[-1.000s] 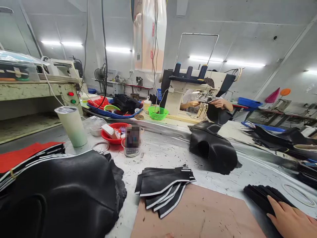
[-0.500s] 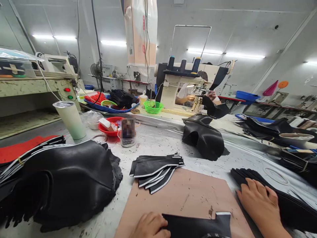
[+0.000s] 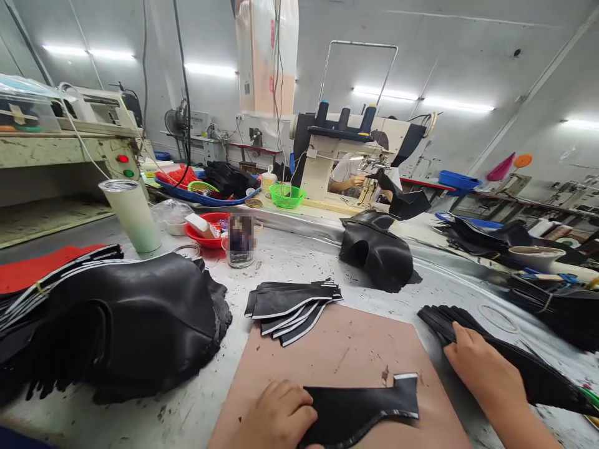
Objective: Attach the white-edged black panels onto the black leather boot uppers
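1. L hand (image 3: 278, 415): fingers bent over L end of blk pc (image 3: 360, 405), which lies on brown board (image 3: 346, 349), just R of fingertips; can't tell if pinched.
2. R hand (image 3: 486, 368): fingers slightly spread atop blk stack (image 3: 538, 372); can't tell if gripping.
3. Step, prob.: steadying one pc w/ L, picking at stack w/ R; next move would call for parting off a single layer.
4. Beyond L fingers: fanned white-edged pcs (image 3: 294, 305); farther, sewing machine (image 3: 318, 171).

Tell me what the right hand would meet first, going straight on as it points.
First, the far end of the black stack under the right hand; beyond it, perhaps the large black piece, though depth is unclear.
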The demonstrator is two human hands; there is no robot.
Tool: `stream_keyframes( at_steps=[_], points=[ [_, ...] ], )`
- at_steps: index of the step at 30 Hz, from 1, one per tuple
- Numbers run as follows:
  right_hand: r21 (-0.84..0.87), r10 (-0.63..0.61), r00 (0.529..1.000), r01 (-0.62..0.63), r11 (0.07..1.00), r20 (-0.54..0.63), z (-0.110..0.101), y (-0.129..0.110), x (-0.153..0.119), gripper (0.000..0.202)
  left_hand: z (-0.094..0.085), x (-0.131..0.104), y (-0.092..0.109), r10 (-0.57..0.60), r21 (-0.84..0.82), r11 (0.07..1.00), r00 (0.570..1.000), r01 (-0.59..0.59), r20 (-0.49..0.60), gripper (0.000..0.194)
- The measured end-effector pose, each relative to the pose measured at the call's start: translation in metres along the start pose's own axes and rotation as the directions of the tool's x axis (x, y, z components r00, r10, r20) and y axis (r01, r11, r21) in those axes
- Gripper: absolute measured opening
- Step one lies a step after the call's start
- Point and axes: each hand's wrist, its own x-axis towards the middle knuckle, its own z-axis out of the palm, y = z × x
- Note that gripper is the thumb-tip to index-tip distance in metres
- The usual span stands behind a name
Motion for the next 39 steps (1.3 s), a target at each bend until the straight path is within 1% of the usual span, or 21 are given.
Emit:
stream_keyframes(
  at_steps=[1,3,6,7,9,10,12,14,16,17,20,23,25,29,31,34,35,37,39],
  points=[
    [-0.001,0.006,1.000,-0.006,1.000,0.021,-0.001,0.002,0.000,0.034,-0.002,0.000,0.001,-0.013,-0.007,1.000,1.000,0.013,0.006,0.026],
    [-0.033,-0.029,0.995,0.033,0.999,0.095,-0.002,0.007,-0.001,0.027,-0.004,0.001,0.004,-0.033,-0.023,0.999,0.999,0.034,0.018,0.024],
    [-0.075,-0.092,0.967,0.113,0.991,0.236,-0.002,0.011,-0.002,0.021,-0.007,0.003,0.006,-0.056,-0.043,0.997,0.998,0.057,0.043,0.021],
    [-0.086,-0.098,0.959,0.124,0.989,0.265,-0.002,0.010,-0.003,0.019,-0.008,0.004,0.007,-0.062,-0.046,0.997,0.997,0.064,0.051,0.020],
    [-0.104,-0.088,0.954,0.122,0.987,0.286,-0.001,0.005,-0.002,0.021,-0.011,0.005,0.009,-0.072,-0.047,0.996,0.995,0.075,0.062,0.019],
    [-0.111,-0.076,0.955,0.111,0.988,0.285,-0.001,0.002,-0.002,0.023,-0.012,0.006,0.009,-0.076,-0.046,0.996,0.995,0.079,0.065,0.018],
    [-0.126,-0.040,0.969,0.073,0.989,0.244,0.000,-0.004,0.001,0.030,-0.014,0.007,0.010,-0.081,-0.047,0.995,0.995,0.084,0.064,0.018],
    [-0.140,-0.014,0.986,0.037,0.989,0.166,-0.001,-0.008,0.004,0.034,-0.015,0.007,0.009,-0.083,-0.050,0.995,0.995,0.086,0.061,0.018],
    [-0.156,-0.012,0.995,0.027,0.987,0.096,-0.003,-0.009,0.008,0.032,-0.014,0.008,0.008,-0.086,-0.051,0.995,0.995,0.089,0.054,0.018],
    [-0.170,-0.023,0.997,0.036,0.985,0.075,-0.004,-0.009,0.010,0.029,-0.014,0.008,0.008,-0.086,-0.050,0.995,0.995,0.089,0.050,0.018],
    [-0.207,-0.086,0.994,0.097,0.974,0.060,-0.009,-0.007,0.014,0.020,-0.013,0.009,0.006,-0.081,-0.048,0.995,0.996,0.082,0.039,0.018],
    [-0.215,-0.134,0.989,0.145,0.966,0.063,-0.010,-0.003,0.014,0.024,-0.013,0.010,0.004,-0.073,-0.048,0.996,0.997,0.074,0.033,0.017],
    [-0.214,-0.165,0.985,0.172,0.962,0.049,-0.005,0.002,0.011,0.024,-0.013,0.011,0.004,-0.073,-0.048,0.996,0.997,0.074,0.028,0.016],
    [-0.173,-0.271,0.960,0.257,0.951,-0.065,0.006,0.010,0.001,0.025,-0.013,0.011,0.004,-0.075,-0.056,0.996,0.997,0.076,0.010,0.018],
    [-0.151,-0.316,0.943,0.299,0.942,-0.105,0.005,0.009,-0.001,0.021,-0.013,0.011,0.005,-0.075,-0.061,0.995,0.997,0.075,0.000,0.018],
    [-0.108,-0.368,0.923,0.356,0.928,-0.111,-0.006,0.003,0.001,0.025,-0.012,0.010,0.005,-0.076,-0.063,0.995,0.997,0.075,-0.013,0.018],
    [-0.093,-0.355,0.930,0.347,0.933,-0.092,-0.011,0.003,0.002,0.027,-0.012,0.010,0.005,-0.077,-0.063,0.995,0.997,0.075,-0.017,0.018],
    [-0.052,-0.289,0.957,0.287,0.957,-0.036,-0.016,0.005,0.006,0.028,-0.012,0.011,0.005,-0.081,-0.063,0.995,0.997,0.079,-0.020,0.020],
    [0.019,-0.257,0.966,0.257,0.966,-0.001,-0.015,0.012,0.009,0.023,-0.012,0.011,0.005,-0.087,-0.066,0.994,0.996,0.086,-0.017,0.020]
  ],
)
